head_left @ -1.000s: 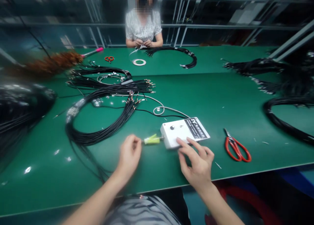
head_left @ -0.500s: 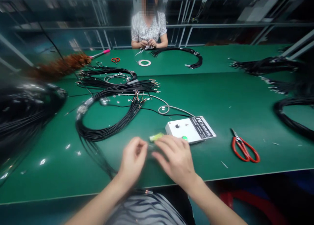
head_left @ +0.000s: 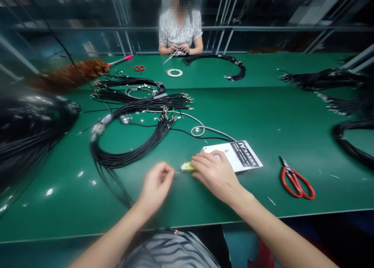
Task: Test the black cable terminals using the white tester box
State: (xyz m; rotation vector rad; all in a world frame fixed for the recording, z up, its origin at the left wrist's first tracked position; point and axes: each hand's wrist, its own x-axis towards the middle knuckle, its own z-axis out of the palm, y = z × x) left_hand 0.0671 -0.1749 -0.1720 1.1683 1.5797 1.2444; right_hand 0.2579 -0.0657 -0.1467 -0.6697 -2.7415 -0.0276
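My left hand (head_left: 156, 186) is closed in a pinch just left of the box. A thin wire (head_left: 178, 172) runs from its fingertips to a yellow-green piece (head_left: 188, 166) at the box's front left corner. My right hand (head_left: 217, 174) lies over the front of the white box (head_left: 247, 159), fingers stretched out, with fingertips touching the yellow-green piece. It covers the box's green button and knob. Black cables trail from the near coil (head_left: 128, 159) towards my left forearm; their lower run is hidden. Coppery wire ends (head_left: 177, 232) show at the table edge by my lap.
Red-handled cutters (head_left: 296, 182) lie right of the box. More black cable bundles (head_left: 35, 124) lie left and right (head_left: 356, 139). Across the table sits a person (head_left: 180, 30) handling white strip near a white ring (head_left: 174, 72). A brown duster (head_left: 73, 75) lies back left.
My right hand has moved onto the box, now covering the green button and knob. My left hand stays pinched beside the yellow-green piece. The whole view has shifted slightly.
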